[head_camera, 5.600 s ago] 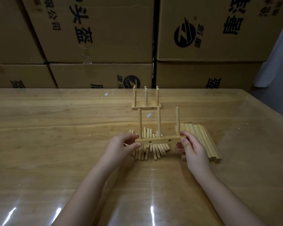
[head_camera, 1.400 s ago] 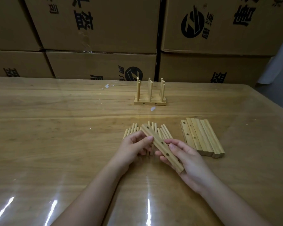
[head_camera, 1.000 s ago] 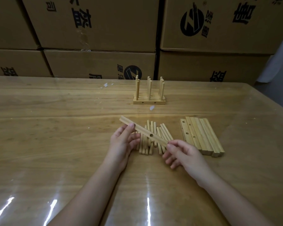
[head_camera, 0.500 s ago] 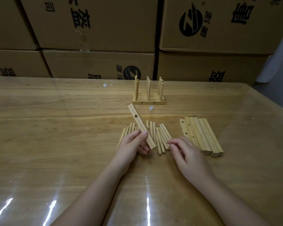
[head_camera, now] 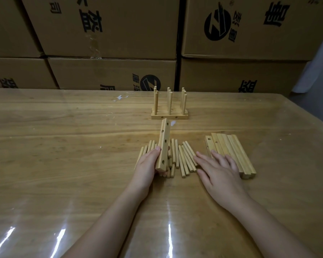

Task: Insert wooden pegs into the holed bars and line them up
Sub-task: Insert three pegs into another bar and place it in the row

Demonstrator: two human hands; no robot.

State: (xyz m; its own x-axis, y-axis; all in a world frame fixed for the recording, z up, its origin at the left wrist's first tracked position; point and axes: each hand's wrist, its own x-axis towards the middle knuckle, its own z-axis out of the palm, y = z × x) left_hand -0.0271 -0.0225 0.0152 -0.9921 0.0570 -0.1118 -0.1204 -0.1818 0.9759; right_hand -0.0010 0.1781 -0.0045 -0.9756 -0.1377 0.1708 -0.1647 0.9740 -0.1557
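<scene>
My left hand [head_camera: 147,167] grips the near end of a holed wooden bar [head_camera: 164,145], which points away from me over a pile of loose pegs [head_camera: 184,158] on the table. To the right of the pile, my right hand [head_camera: 217,171] lies flat with straight fingers, its fingertips touching the pegs and holding nothing. A stack of several bare holed bars [head_camera: 231,150] lies under and beyond that hand. Further back stand finished bars with upright pegs [head_camera: 169,107], lined up together.
The wooden table [head_camera: 63,146] has a glossy clear cover. Stacked cardboard boxes [head_camera: 108,43] form a wall right behind its far edge. A small white scrap [head_camera: 120,97] lies at the back, another near the finished bars.
My left hand has swung the bar from slanting to nearly straight away from me. My right hand has let go of it and spread flat beside the pegs.
</scene>
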